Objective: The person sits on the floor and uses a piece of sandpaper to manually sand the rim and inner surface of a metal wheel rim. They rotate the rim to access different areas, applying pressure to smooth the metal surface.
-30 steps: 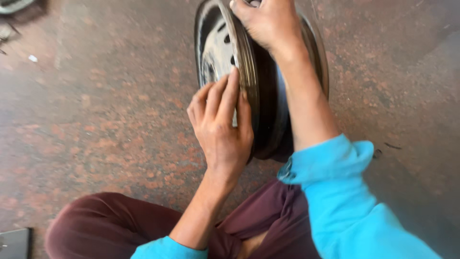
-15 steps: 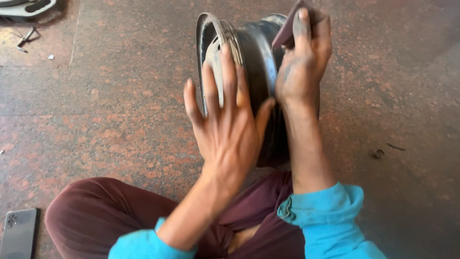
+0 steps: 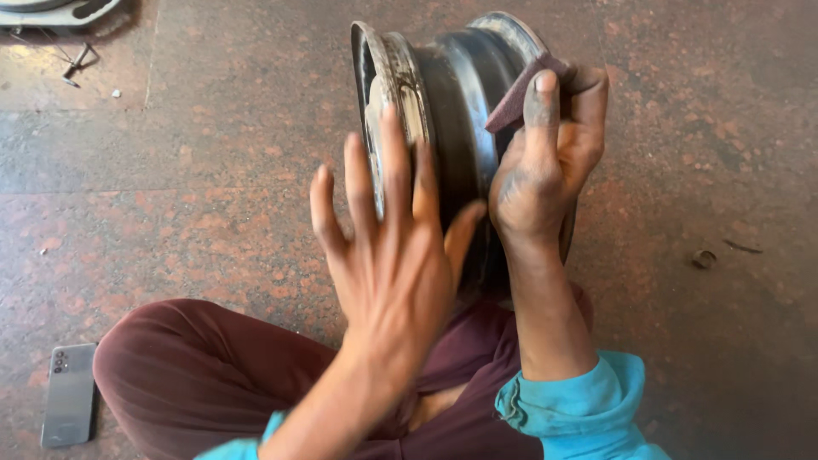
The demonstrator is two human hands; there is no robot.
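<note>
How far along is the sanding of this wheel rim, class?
Done: the near flange of the steel wheel rim looks worn pale. In hand: the right hand presses a maroon abrasive pad to the barrel; the left hand is spread open at the flange. Left: the barrel looks dark and dull.

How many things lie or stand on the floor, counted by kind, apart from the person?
Steel wheel rim, standing on edge: 1
Dark red abrasive pad, pressed on the rim by the right hand: 1
Grey phone, flat on the floor: 1
Small round piece on the floor: 1
Total: 4
The left hand is open, holding nothing.
</note>
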